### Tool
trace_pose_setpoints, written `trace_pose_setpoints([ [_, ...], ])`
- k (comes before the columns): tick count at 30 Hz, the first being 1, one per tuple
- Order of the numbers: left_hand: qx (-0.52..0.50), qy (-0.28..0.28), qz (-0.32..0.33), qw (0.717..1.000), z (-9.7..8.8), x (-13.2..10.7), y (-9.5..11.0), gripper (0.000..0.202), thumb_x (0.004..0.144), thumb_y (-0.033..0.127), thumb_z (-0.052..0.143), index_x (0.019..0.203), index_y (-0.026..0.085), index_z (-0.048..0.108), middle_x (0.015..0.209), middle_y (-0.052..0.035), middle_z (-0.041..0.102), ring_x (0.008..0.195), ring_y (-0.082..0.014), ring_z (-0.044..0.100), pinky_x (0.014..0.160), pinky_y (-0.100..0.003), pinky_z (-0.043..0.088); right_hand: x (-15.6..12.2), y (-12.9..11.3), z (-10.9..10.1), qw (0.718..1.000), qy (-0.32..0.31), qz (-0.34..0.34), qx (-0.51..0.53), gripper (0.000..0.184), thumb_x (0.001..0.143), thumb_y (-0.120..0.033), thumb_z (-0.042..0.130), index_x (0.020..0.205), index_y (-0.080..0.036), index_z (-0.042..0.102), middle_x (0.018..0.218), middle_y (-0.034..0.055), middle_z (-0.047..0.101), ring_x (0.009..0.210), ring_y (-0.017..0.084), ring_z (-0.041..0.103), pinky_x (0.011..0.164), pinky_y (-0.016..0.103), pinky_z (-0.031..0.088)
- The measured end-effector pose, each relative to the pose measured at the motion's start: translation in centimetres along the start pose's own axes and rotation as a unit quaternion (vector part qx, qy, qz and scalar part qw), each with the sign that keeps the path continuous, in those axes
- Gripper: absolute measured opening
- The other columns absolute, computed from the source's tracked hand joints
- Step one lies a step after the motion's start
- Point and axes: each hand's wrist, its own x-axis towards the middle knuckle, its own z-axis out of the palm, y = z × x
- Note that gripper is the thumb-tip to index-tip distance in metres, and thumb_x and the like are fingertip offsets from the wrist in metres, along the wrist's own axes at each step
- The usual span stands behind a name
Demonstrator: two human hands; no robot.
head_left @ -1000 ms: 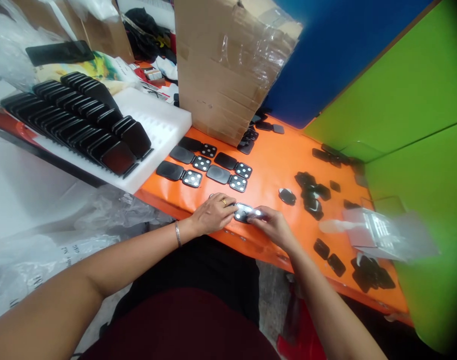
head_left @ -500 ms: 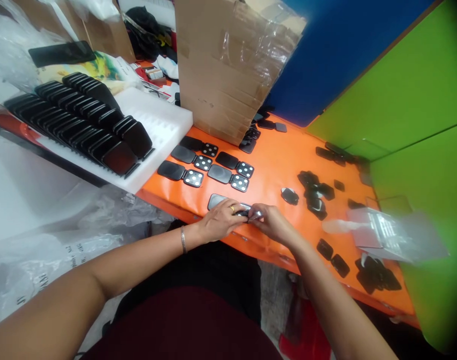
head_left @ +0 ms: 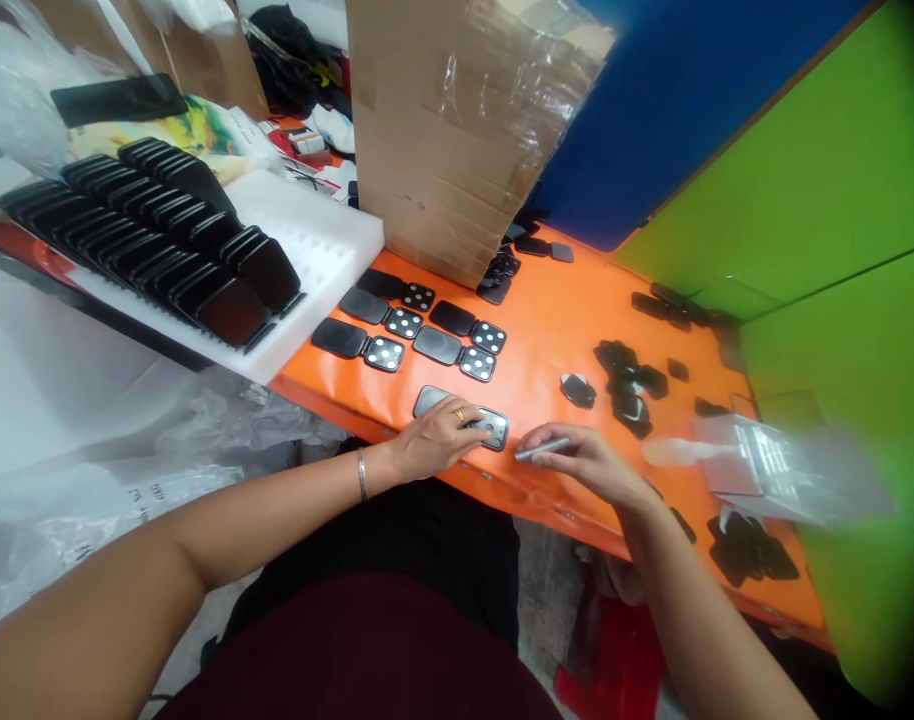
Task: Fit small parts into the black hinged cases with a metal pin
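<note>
My left hand (head_left: pixel 440 440) lies across an open black hinged case (head_left: pixel 494 430) near the table's front edge, its fingers holding the case down. Light dots show on the right-hand half of the case; its middle is hidden under my fingers. Just to the right, my right hand (head_left: pixel 577 458) is closed on a slim silver bar-shaped thing (head_left: pixel 541 449), held slightly above the table and apart from the case. Beyond my left hand lie several similar open cases (head_left: pixel 437 345), each with white dots on one half.
A white foam tray (head_left: pixel 337 240) with rows of black plates (head_left: pixel 164 240) stands at left. A tall cardboard box (head_left: pixel 427 130) rises behind the cases. On the orange table (head_left: pixel 532 350) at right lie a pile of dark pieces (head_left: pixel 629 390) and a clear-wrapped box (head_left: pixel 742 460).
My right hand has drawn back to the right from the case, carrying the silver thing. The case's dotted half is now exposed. My left hand stays on the case.
</note>
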Motion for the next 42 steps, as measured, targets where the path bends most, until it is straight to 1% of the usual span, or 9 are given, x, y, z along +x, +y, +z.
trace_pose_setpoints([
  [2,-0.026,0.015,-0.003,1.0,0.0,-0.1,0.0,0.018,0.094,0.021,0.051,0.104,0.016,0.065,0.109,-0.0097,0.061,0.107,-0.0211,0.055,0.096,-0.04,0.049,0.2,0.3,1.0,0.995,0.091,-0.025,0.039,0.031,0.072,-0.043,0.076,0.088,-0.017,0.068,0.095,0.0087,0.072,0.088,0.022,0.068,0.085,0.036,0.053],
  [4,-0.045,0.029,-0.003,0.999,0.0,-0.1,0.0,0.017,0.094,0.02,0.05,0.103,0.015,0.064,0.11,-0.01,0.062,0.108,-0.0209,0.056,0.098,-0.04,0.048,1.1,0.2,2.1,0.989,0.135,-0.038,0.05,0.032,0.071,-0.044,0.076,0.087,-0.018,0.068,0.092,0.0082,0.073,0.085,0.022,0.068,0.085,0.037,0.054],
  [9,-0.058,0.029,-0.009,0.998,0.2,-0.3,-0.1,0.016,0.093,0.019,0.053,0.104,0.015,0.064,0.11,-0.0091,0.063,0.109,-0.0209,0.056,0.099,-0.04,0.049,3.2,0.4,3.8,0.989,0.138,-0.044,-0.021,0.026,0.076,-0.04,0.069,0.086,-0.017,0.065,0.082,0.0076,0.072,0.075,0.021,0.068,0.073,0.035,0.056],
  [14,-0.057,0.033,-0.019,0.998,0.3,-0.3,-0.1,0.013,0.092,0.019,0.054,0.1,0.015,0.064,0.11,-0.0094,0.063,0.109,-0.0207,0.056,0.1,-0.04,0.048,3.8,0.4,4.6,0.956,0.163,-0.088,-0.227,0.006,0.082,-0.019,0.057,0.086,-0.018,0.06,0.084,0.0077,0.068,0.075,0.02,0.065,0.069,0.032,0.053],
  [19,-0.037,0.018,0.001,0.999,0.1,-0.1,0.0,0.019,0.092,0.017,0.052,0.109,0.013,0.06,0.115,-0.0117,0.06,0.113,-0.0229,0.054,0.099,-0.042,0.048,4.5,-0.6,5.0,0.925,0.139,-0.101,-0.338,0.01,0.082,-0.009,0.052,0.078,-0.017,0.055,0.082,0.0073,0.063,0.071,0.017,0.061,0.065,0.028,0.049],
  [27,-0.014,-0.006,0.004,1.0,-0.1,0.1,-0.1,0.018,0.095,0.018,0.047,0.105,0.016,0.061,0.11,-0.0104,0.06,0.106,-0.0218,0.055,0.093,-0.042,0.05,4.6,-0.7,4.0,0.938,0.099,-0.089,-0.321,0.011,0.078,-0.01,0.053,0.083,-0.019,0.057,0.081,0.0046,0.065,0.071,0.017,0.062,0.064,0.027,0.048],
  [31,0.003,-0.024,-0.003,1.0,-0.4,0.3,0.0,0.019,0.096,0.02,0.047,0.106,0.016,0.062,0.109,-0.0098,0.06,0.103,-0.0217,0.056,0.09,-0.041,0.05,5.3,-1.9,2.7,0.941,0.004,-0.1,-0.323,0.014,0.076,-0.008,0.052,0.083,-0.019,0.059,0.079,0.0033,0.066,0.068,0.015,0.061,0.06,0.025,0.046],
  [36,0.013,-0.039,-0.012,0.999,-0.8,0.5,0.3,0.019,0.096,0.021,0.047,0.106,0.015,0.063,0.105,-0.0083,0.061,0.1,-0.02,0.055,0.091,-0.037,0.049,6.2,-3.6,1.6,0.926,-0.099,-0.079,-0.355,0.016,0.072,-0.006,0.055,0.078,-0.019,0.06,0.072,0.0011,0.064,0.062,0.014,0.058,0.057,0.024,0.044],
  [42,0.024,-0.038,0.0,0.999,-0.6,0.5,0.3,0.022,0.095,0.019,0.046,0.109,0.015,0.063,0.106,-0.0086,0.061,0.098,-0.0206,0.054,0.091,-0.037,0.048,5.6,-3.8,1.4,0.957,-0.085,-0.05,-0.274,0.007,0.077,-0.014,0.056,0.08,-0.019,0.06,0.076,0.0024,0.067,0.068,0.015,0.062,0.062,0.026,0.048],
])
